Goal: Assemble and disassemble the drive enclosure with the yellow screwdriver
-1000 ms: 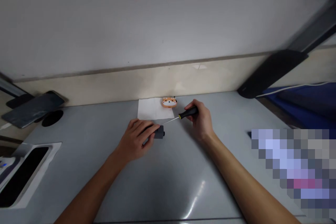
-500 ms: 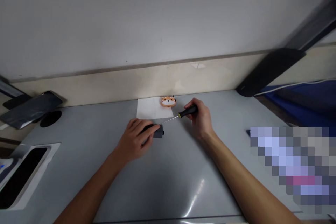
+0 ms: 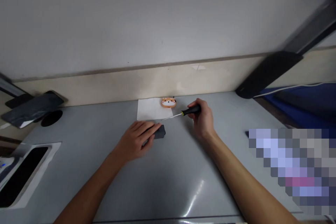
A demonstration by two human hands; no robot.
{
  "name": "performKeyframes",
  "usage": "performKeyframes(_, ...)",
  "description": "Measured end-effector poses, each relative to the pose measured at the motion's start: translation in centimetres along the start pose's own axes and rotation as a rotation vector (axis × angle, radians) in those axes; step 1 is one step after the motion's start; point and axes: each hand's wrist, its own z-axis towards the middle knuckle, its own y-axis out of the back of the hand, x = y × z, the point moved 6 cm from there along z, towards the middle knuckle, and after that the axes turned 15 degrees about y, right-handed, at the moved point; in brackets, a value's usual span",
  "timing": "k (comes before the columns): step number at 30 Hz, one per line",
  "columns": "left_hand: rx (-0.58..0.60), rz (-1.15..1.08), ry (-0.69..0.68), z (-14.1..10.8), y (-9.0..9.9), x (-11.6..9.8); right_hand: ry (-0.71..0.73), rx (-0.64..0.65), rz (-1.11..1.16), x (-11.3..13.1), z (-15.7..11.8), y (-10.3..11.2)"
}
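Observation:
My left hand (image 3: 138, 139) is closed over a small dark grey block-shaped device (image 3: 160, 132), whose right end sticks out past my fingers on the table. The rest of the device is hidden under the hand. My right hand (image 3: 202, 118) grips the black handle of a screwdriver (image 3: 191, 110) with a yellow ring. Its thin metal shaft points left, and the tip is just above the device, near my left fingertips. Behind them lies a white sheet of paper (image 3: 149, 109), with an orange and white animal-face case (image 3: 168, 102) at its right edge.
A phone (image 3: 34, 109) leans on a stand at the back left of the grey table (image 3: 157, 189). Nearer on the left, a dark-screened device (image 3: 23, 175) lies on white paper. A black stand base (image 3: 267, 73) is at the back right, with a blurred-out item (image 3: 291, 168) nearer.
The screwdriver and my right hand have moved slightly right, and the tip has lifted off the device. The device has turned slightly under my left hand.

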Motion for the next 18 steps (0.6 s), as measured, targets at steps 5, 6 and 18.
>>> performKeyframes(5,0.010,-0.031,0.029,0.0,0.7,0.7,0.014,-0.016,0.005,0.4,0.3,0.3)
performKeyframes(6,0.015,-0.034,0.038,0.0,0.8,0.9,0.024,-0.015,-0.002,0.5,0.3,0.3)
performKeyframes(18,0.120,-0.084,0.105,0.0,0.8,1.8,0.248,-0.055,-0.309,2.2,-0.1,0.8)
